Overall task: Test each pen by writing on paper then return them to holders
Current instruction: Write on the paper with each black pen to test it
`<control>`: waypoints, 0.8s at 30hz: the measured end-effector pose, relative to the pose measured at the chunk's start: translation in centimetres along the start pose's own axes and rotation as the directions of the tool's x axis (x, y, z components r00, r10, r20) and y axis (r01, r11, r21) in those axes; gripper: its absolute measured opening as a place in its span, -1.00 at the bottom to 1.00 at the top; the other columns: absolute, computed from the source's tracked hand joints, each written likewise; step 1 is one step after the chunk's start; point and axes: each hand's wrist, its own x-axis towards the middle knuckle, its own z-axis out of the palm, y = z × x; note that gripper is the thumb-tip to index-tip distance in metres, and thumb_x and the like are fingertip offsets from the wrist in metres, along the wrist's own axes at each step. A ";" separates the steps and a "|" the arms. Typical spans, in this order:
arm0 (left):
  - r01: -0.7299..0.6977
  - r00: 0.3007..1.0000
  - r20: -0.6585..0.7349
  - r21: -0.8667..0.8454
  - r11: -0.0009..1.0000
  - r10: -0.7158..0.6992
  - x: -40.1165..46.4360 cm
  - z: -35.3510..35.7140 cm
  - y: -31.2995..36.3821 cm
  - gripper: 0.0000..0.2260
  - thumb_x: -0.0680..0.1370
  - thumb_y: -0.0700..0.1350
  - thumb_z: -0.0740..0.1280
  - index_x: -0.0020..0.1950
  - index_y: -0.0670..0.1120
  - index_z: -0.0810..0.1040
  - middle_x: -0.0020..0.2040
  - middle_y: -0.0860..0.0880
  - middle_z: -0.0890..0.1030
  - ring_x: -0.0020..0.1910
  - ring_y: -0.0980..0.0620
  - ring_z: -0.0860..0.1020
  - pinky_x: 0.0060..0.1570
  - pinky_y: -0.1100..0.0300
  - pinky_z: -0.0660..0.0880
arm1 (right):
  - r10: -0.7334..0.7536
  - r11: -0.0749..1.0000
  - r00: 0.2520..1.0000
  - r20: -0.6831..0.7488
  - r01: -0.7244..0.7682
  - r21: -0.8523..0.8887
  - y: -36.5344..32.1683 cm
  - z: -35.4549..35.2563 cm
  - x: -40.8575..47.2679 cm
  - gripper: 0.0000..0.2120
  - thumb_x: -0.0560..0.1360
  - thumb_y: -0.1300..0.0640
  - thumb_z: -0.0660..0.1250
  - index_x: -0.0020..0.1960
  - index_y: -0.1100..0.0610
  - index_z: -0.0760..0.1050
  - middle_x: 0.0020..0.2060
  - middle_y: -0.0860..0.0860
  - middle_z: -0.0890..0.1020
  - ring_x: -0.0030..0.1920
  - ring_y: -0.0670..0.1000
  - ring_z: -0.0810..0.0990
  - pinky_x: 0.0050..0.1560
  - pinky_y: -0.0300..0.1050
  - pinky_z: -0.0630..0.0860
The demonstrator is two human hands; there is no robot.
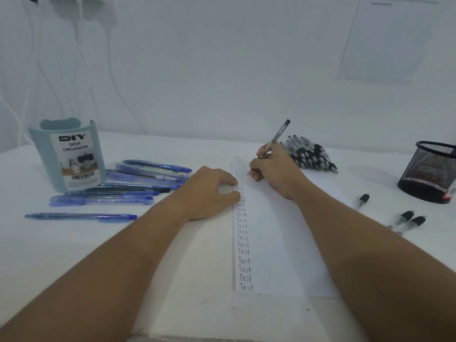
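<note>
Black-capped pen (275, 138) pinched in right hand (276, 169), writing mid-frame.
Left hand (212, 191) presses paper (278, 243) with loosely curled fingers; if it lifts, sheet may skid.

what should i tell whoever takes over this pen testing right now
Right hand grips a black pen, writing near the top of the paper.
Left hand presses the paper's left edge.
Done: a full column of "Test"; second column just begun.
Left: black pen pile, three loose black pens, blue pens; none seen in the desk organizer or mesh cup.
</note>
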 end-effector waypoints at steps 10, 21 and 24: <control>0.012 1.000 0.013 0.004 1.000 -0.012 0.0 0.0 0.0 -0.66 0.48 0.07 0.34 0.23 0.04 0.55 0.27 0.11 0.53 0.28 0.16 0.42 0.34 0.14 0.34 | 0.012 0.999 0.999 -0.029 -0.011 0.038 0.2 0.0 0.2 -0.77 0.49 0.41 0.29 -0.08 0.14 0.31 -0.33 0.16 0.56 -0.32 0.13 0.56 -0.23 -0.01 0.55; 0.020 1.000 0.019 0.004 1.000 -0.020 -0.2 -0.3 0.5 -0.67 0.49 0.05 0.34 0.24 0.02 0.55 0.27 0.10 0.52 0.27 0.16 0.43 0.33 0.17 0.34 | 0.030 0.998 0.999 -0.013 -0.029 0.051 0.0 0.0 0.1 -0.78 0.50 0.40 0.29 -0.08 0.14 0.31 -0.31 0.17 0.55 -0.33 0.10 0.55 -0.25 -0.06 0.52; 0.020 1.000 0.019 0.015 1.000 -0.020 -0.3 -0.4 0.9 -0.67 0.50 0.04 0.34 0.25 0.01 0.55 0.27 0.11 0.52 0.26 0.16 0.43 0.30 0.24 0.32 | 0.022 1.000 0.999 -0.026 -0.021 0.012 -0.1 0.1 0.0 -0.80 0.50 0.36 0.27 -0.08 0.12 0.30 -0.30 0.15 0.54 -0.37 0.06 0.53 -0.32 -0.09 0.49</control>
